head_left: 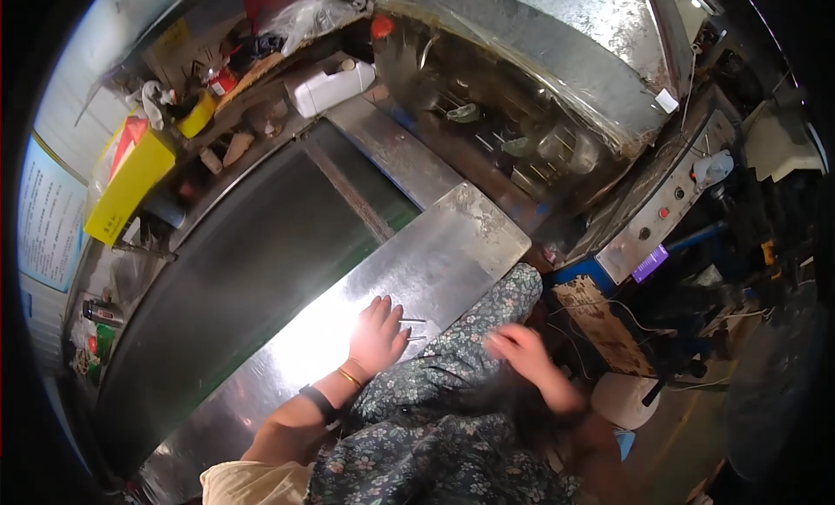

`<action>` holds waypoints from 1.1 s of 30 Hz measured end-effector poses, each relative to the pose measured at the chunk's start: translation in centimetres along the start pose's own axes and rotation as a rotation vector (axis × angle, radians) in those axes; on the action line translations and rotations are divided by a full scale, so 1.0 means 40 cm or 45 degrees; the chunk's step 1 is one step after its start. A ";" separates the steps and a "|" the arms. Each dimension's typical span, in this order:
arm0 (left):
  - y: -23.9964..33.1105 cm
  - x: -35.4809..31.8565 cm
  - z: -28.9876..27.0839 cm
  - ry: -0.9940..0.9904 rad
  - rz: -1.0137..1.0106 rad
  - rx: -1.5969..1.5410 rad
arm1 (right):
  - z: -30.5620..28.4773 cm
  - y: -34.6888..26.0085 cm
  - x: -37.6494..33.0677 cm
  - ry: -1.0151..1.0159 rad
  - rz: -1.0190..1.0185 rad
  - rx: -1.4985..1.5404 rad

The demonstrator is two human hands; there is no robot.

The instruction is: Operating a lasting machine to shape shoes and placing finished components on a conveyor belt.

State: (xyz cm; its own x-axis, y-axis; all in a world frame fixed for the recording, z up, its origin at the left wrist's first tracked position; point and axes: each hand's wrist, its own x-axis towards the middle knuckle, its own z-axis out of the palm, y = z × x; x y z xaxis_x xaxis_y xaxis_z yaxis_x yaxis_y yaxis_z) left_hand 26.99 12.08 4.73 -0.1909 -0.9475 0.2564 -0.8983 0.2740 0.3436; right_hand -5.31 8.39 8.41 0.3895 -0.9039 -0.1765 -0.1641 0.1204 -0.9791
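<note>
My left hand (378,338) lies on the bright metal tabletop (452,231), fingers stretched out and slightly apart. Two thin metal pins (416,321) stick out to the right beside its fingertips, lying on the metal; whether the fingers touch them I cannot tell. A bracelet and a dark band circle that wrist and forearm. Over my lap, my right hand (526,353) hovers above the dark floral cloth (461,344). It is smeared by motion, its fingers partly bent, and anything it may hold cannot be made out.
A dark belt surface (252,270) runs along the far side of the tabletop. Beyond stand a white jug (332,87) and a yellow box (130,183). To the right are a machine with a button panel (657,211), a hazy clear guard and a white roll (624,401).
</note>
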 end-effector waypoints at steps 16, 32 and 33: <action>0.140 0.014 0.015 0.078 0.332 -0.249 | -0.201 -0.463 -0.485 1.014 -0.788 -0.269; 0.184 -0.126 -0.104 0.023 0.230 -0.156 | -0.169 -0.734 -0.480 0.769 -1.683 -0.946; 0.186 -0.122 -0.104 0.066 0.282 -0.149 | -0.167 -0.732 -0.479 0.769 -1.689 -0.955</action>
State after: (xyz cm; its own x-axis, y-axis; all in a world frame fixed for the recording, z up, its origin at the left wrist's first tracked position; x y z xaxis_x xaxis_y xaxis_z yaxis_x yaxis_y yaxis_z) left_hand 22.88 19.41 9.79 -0.3548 -0.8532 0.3823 -0.7843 0.4942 0.3750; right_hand -14.01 19.45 41.13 0.2478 -0.2480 0.9365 -0.4706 -0.8758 -0.1074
